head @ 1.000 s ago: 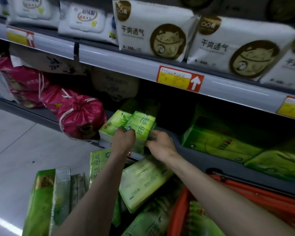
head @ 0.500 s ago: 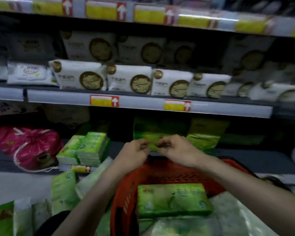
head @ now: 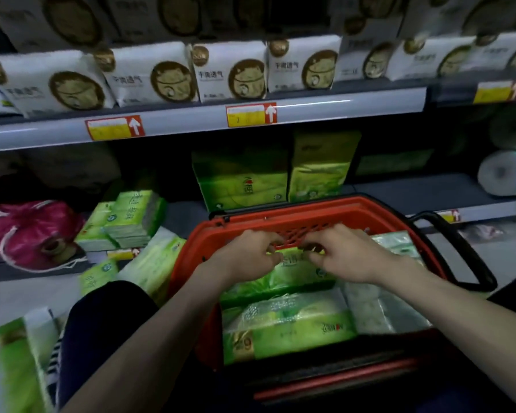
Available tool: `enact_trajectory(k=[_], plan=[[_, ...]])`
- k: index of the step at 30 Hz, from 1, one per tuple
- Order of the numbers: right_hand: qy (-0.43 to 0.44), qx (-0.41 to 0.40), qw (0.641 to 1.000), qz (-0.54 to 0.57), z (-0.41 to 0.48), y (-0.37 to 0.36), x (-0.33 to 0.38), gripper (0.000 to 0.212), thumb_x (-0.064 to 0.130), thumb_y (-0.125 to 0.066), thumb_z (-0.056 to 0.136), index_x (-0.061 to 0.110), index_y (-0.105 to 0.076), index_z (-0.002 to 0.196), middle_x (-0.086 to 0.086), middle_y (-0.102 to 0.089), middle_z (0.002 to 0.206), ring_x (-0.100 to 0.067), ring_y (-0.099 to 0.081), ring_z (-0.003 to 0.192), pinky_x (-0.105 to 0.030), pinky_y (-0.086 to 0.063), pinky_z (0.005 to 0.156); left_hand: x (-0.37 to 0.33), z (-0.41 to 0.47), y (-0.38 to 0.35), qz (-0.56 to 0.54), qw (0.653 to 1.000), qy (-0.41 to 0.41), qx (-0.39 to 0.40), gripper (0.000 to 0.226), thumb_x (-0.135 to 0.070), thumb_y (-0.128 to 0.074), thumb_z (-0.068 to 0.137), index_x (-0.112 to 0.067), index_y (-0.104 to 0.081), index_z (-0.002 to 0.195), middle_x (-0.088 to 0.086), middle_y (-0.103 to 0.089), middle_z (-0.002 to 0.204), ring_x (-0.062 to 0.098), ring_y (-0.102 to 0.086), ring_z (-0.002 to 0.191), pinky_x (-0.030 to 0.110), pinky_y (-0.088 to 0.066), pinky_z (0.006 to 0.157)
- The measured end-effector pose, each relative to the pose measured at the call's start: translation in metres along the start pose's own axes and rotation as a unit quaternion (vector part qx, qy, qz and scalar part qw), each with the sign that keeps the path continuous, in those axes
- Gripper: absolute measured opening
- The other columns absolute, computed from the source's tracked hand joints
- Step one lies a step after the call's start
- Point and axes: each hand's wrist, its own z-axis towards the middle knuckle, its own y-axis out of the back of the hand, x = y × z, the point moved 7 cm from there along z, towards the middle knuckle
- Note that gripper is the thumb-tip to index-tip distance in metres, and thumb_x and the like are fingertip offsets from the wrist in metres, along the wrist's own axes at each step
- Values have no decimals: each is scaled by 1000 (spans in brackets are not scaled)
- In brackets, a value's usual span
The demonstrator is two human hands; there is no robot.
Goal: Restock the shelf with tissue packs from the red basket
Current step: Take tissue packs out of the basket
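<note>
The red basket (head: 188, 257) stands in front of me, full of green tissue packs. My left hand (head: 245, 254) and my right hand (head: 344, 254) reach into its far end, fingers curled onto the top edge of a green tissue pack (head: 292, 269) lying there. A larger green pack (head: 289, 329) lies nearer me in the basket. Two small green packs (head: 125, 219) sit stacked on the bottom shelf (head: 185, 216) to the left.
Big green tissue bags (head: 242, 180) stand on the bottom shelf behind the basket. A pink drawstring bag (head: 27, 231) lies far left, paper rolls (head: 507, 174) far right. White packs (head: 230, 73) fill the upper shelf. More green packs (head: 24, 362) lie on the floor at left.
Both hands left the small packs on the shelf, swung right to the basket and dropped onto a green pack in it. The view followed, down and to the right.
</note>
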Motion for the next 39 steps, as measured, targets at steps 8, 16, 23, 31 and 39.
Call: enact_trajectory(k=[8,16,23,31,39], plan=[[34,31,997,-67,4,-12,15,37,31,-61,98,26,-63,135,-12,-72,121,-37,-70,111,-40,-54,82,14,4,-62,100,972,38,212,59,-45,-69,93,-24,-52,145,5,-66,132,23,-63,118,38,-54,98],[28,180,979,-87,-8,-65,29,40,23,-62,99,23,-59,139,-8,-65,122,-32,-67,105,-35,-52,76,30,-21,-95,156,955,46,247,70,-47,-78,83,-27,-52,144,5,-64,136,26,-63,120,39,-54,99],[20,144,987,-69,0,-78,31,30,24,-62,99,16,-59,128,-8,-64,119,-33,-67,107,-42,-56,85,38,-14,-69,123,988,58,68,48,-39,-68,90,-26,-59,136,1,-68,126,19,-66,111,40,-58,93],[-15,104,985,-135,44,-63,8,76,17,-71,90,15,-35,157,-9,-40,158,-32,-45,144,-47,-40,118,72,4,-50,221,968,122,11,111,-36,-81,76,-25,-14,163,7,-30,155,30,-38,140,45,-42,116],[13,75,973,-217,49,-65,17,65,18,-71,85,17,-48,146,-9,-52,142,-31,-65,116,-45,-51,100,73,13,-73,311,938,143,50,100,-40,-83,74,-18,-28,154,11,-38,139,35,-45,129,52,-46,107]])
